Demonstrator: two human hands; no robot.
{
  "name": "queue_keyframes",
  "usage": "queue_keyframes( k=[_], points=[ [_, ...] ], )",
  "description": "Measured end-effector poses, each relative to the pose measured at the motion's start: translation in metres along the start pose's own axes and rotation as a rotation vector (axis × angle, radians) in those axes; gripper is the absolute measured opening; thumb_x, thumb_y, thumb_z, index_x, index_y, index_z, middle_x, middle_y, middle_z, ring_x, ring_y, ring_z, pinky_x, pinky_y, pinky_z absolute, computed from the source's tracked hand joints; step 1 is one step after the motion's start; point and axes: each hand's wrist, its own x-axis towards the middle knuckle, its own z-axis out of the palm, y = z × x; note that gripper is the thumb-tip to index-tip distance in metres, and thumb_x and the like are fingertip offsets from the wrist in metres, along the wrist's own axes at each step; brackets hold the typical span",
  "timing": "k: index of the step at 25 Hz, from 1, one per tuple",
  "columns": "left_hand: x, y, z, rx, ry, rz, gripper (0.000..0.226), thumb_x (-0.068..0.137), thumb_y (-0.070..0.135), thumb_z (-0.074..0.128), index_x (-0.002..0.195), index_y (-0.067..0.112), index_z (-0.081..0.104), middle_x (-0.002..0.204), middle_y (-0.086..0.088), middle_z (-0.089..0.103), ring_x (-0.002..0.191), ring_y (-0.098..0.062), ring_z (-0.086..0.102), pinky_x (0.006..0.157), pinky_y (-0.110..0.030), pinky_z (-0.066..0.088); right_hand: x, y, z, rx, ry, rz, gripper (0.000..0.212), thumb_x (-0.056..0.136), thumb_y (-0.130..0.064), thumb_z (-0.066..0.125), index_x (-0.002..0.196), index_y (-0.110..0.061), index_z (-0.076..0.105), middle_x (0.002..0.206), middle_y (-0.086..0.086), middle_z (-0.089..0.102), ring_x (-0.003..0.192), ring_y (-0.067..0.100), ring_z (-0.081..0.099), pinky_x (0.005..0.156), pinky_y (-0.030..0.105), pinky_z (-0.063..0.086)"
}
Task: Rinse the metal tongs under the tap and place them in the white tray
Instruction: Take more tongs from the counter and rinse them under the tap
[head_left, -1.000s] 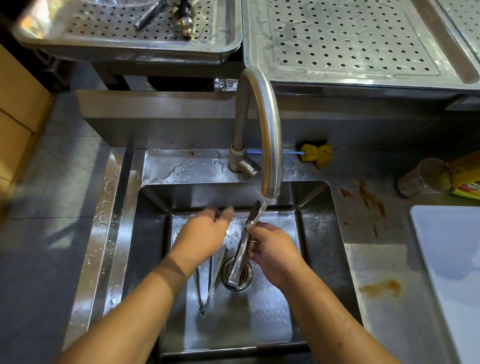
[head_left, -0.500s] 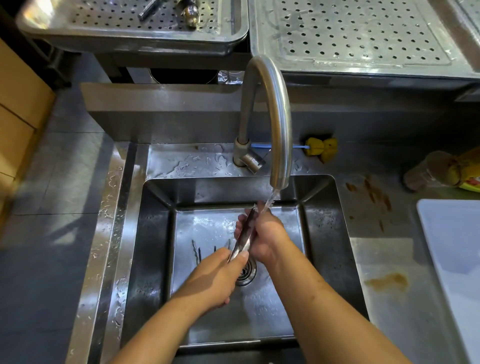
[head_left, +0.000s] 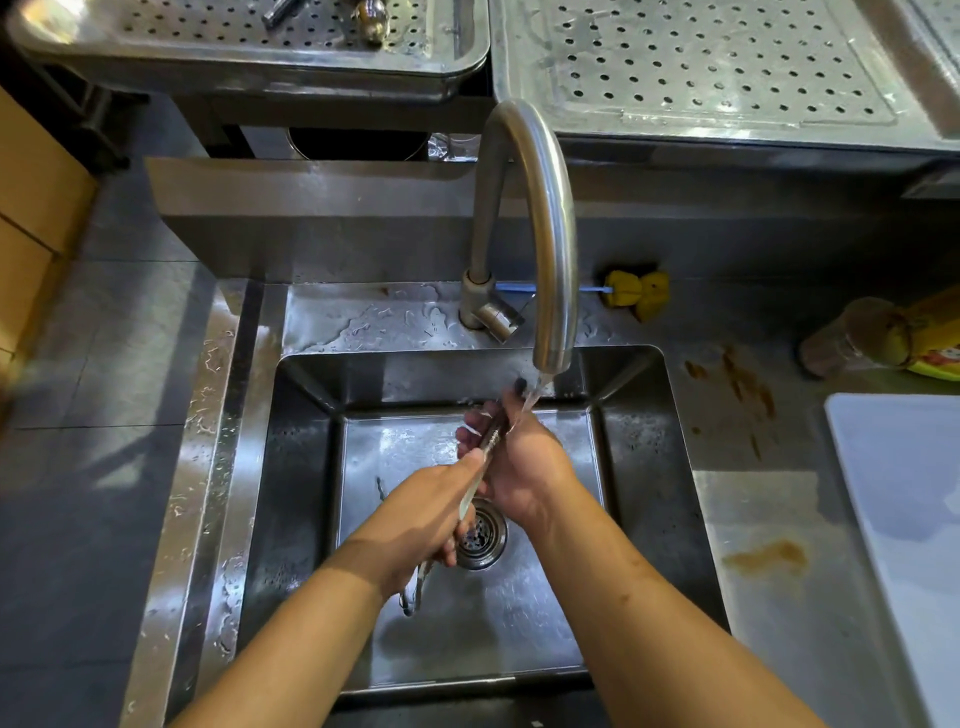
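Left hand (head_left: 428, 519) and right hand (head_left: 527, 470) both curl round metal tongs (head_left: 492, 437) under running tap (head_left: 555, 234), over sink (head_left: 301, 467).
Tongs mostly hidden inside the grip; white tray (head_left: 914, 519) cut off at right edge.

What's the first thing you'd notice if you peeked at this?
The big curved tap in the middle, pouring water into the steel sink. Right under it, the left hand and right hand grip the metal tongs in the stream. A white tray sits at the right edge.
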Motion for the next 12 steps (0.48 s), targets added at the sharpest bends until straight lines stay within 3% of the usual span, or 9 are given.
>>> queue_keyframes(
  k=[2, 4, 6, 7, 9, 12],
  points=[
    [0.0005, 0.0042, 0.0003, 0.034, 0.038, 0.028, 0.051, 0.098, 0.061, 0.052, 0.097, 0.012, 0.066, 0.062, 0.0, 0.063, 0.043, -0.015, 0.054, 0.046, -0.027, 0.047, -0.0013, 0.0034, -0.0025, -0.047, -0.024, -0.015, 0.051, 0.106, -0.041, 0.052, 0.071, -0.012, 0.075, 0.068, 0.006, 0.074, 0.061, 0.02, 0.072, 0.067, 0.034, 0.053],
    [-0.0015, 0.0026, -0.0002, 0.329, 0.13, 0.129, 0.039, 0.092, 0.061, 0.053, 0.102, 0.025, 0.063, 0.077, 0.003, 0.071, 0.058, -0.013, 0.067, 0.054, -0.03, 0.053, 0.0009, 0.0021, -0.0015, -0.006, -0.006, -0.049, 0.035, 0.106, -0.032, 0.055, 0.089, -0.003, 0.066, 0.067, 0.011, 0.071, 0.06, 0.024, 0.071, 0.065, 0.037, 0.056],
    [-0.0027, 0.0026, 0.0, 0.61, 0.227, 0.177, 0.032, 0.096, 0.055, 0.045, 0.093, 0.028, 0.06, 0.078, 0.003, 0.074, 0.065, -0.014, 0.069, 0.06, -0.034, 0.053, 0.0022, 0.0006, 0.0037, 0.001, 0.039, -0.091, 0.034, 0.107, -0.034, 0.054, 0.103, -0.001, 0.059, 0.071, 0.015, 0.07, 0.06, 0.026, 0.07, 0.061, 0.037, 0.057],
    [-0.0015, 0.0039, -0.0002, 0.595, 0.247, 0.168, 0.037, 0.1, 0.05, 0.041, 0.087, 0.022, 0.061, 0.073, 0.0, 0.074, 0.059, -0.015, 0.065, 0.059, -0.033, 0.051, 0.0026, 0.0011, 0.0048, -0.012, 0.036, -0.106, 0.038, 0.108, -0.039, 0.051, 0.108, -0.002, 0.058, 0.075, 0.017, 0.072, 0.062, 0.028, 0.072, 0.059, 0.036, 0.059],
    [0.0009, 0.0066, -0.0017, 0.335, 0.201, 0.105, 0.047, 0.106, 0.04, 0.042, 0.083, 0.005, 0.064, 0.061, -0.008, 0.071, 0.043, -0.019, 0.055, 0.05, -0.03, 0.047, 0.0, 0.0033, 0.0037, -0.043, 0.001, -0.101, 0.035, 0.109, -0.04, 0.045, 0.11, -0.007, 0.057, 0.085, 0.018, 0.077, 0.069, 0.031, 0.076, 0.057, 0.036, 0.061],
    [-0.0011, 0.0083, -0.0034, 0.101, 0.15, 0.021, 0.043, 0.109, 0.033, 0.044, 0.098, -0.004, 0.063, 0.052, -0.007, 0.063, 0.034, -0.019, 0.046, 0.039, -0.022, 0.039, -0.004, 0.0051, -0.003, -0.196, -0.002, -0.159, 0.011, 0.104, -0.016, 0.054, 0.107, -0.01, 0.062, 0.088, 0.013, 0.076, 0.07, 0.027, 0.071, 0.059, 0.037, 0.057]
  ],
)
